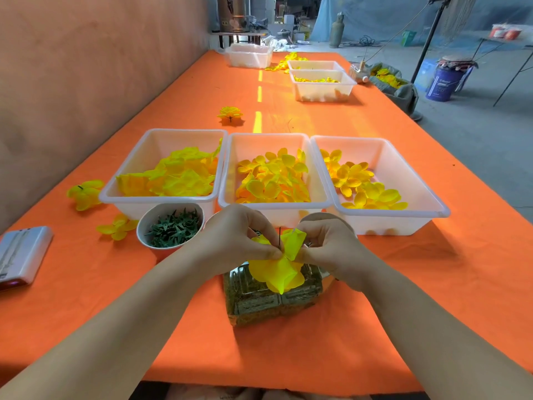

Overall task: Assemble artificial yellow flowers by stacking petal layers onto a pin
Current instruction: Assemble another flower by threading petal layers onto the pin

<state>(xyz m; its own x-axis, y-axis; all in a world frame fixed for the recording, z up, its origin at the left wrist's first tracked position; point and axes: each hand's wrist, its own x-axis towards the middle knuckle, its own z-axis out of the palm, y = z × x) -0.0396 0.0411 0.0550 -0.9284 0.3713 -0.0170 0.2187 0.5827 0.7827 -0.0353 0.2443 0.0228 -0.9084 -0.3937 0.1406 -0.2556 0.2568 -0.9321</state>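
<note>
Both hands pinch a yellow petal layer (281, 272) at an upright pin (279, 236).

From my station I see the left hand (239, 238) and the right hand (326, 246) meeting close in front of the camera. Their fingertips are curled and nip the bright petal layer from either side, right where the thin dark pin stands up between them. The layer droops over a clear plastic container (259, 301) packed with brownish-green filling, which lies on the orange desk (403, 284). I cannot tell what the pin's foot sits in, because the hands hide it. Just behind the hands, the left tub (187, 130), middle tub (268, 135) and right tub (352, 137) stand in a row, each holding yellow petals. A white bowl (141, 226) of dark green calyx pieces sits just beside the left hand.
</note>
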